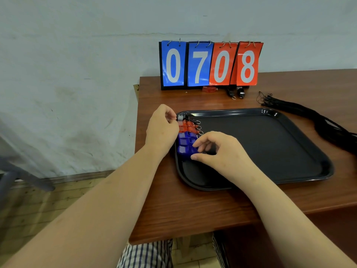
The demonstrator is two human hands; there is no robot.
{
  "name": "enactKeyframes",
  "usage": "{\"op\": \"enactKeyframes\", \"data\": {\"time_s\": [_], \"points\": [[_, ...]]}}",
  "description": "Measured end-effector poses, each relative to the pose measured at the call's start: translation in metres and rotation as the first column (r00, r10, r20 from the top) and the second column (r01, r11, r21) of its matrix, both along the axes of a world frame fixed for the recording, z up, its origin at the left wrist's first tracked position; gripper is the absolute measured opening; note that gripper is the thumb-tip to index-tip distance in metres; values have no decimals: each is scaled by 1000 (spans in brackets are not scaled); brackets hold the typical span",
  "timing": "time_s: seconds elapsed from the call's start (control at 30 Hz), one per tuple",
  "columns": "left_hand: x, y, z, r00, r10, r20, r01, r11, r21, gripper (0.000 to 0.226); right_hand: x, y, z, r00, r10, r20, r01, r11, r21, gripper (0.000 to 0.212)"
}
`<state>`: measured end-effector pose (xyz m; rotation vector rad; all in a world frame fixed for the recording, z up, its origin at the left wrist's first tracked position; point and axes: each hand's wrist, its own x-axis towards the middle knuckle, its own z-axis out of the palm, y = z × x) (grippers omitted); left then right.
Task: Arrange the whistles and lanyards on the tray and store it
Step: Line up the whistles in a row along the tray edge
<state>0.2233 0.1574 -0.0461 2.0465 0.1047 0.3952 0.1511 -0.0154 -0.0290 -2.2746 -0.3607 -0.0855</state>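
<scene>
A black tray lies on the brown table. Along its left side stands a column of whistles: a black one at the top, red ones below it, blue ones nearest me. My left hand sits at the tray's left rim, its curled fingertips touching the black whistle. My right hand rests over the lowest blue whistle, thumb and fingers pinching its ring end. A red whistle and two black whistles lie by the scoreboard. A bundle of black lanyards lies right of the tray.
A flip scoreboard reading 0708 stands at the table's back edge against the wall. The table's left edge runs just left of the tray. A grey chair part shows at the far left above the wooden floor.
</scene>
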Motion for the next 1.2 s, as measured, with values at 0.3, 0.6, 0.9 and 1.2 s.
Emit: {"op": "enactKeyframes", "data": {"time_s": [0.3,0.6,0.9,1.2], "points": [[0,0,-1,1000,-3,3,3,1000,-4,21,-1,-1,2,1000,-3,12,3,999,-34,21],[0,0,0,1000,-3,8,3,1000,5,21,-2,-1,2,997,42,60,-39,998,-56,28],[-1,0,1,1000,-1,11,1,1000,2,21,-1,3,0,982,141,123,-119,978,-171,27],[-3,-1,3,1000,0,-3,0,1000,14,20,-1,3,1,988,108,110,-92,985,-143,25]]}}
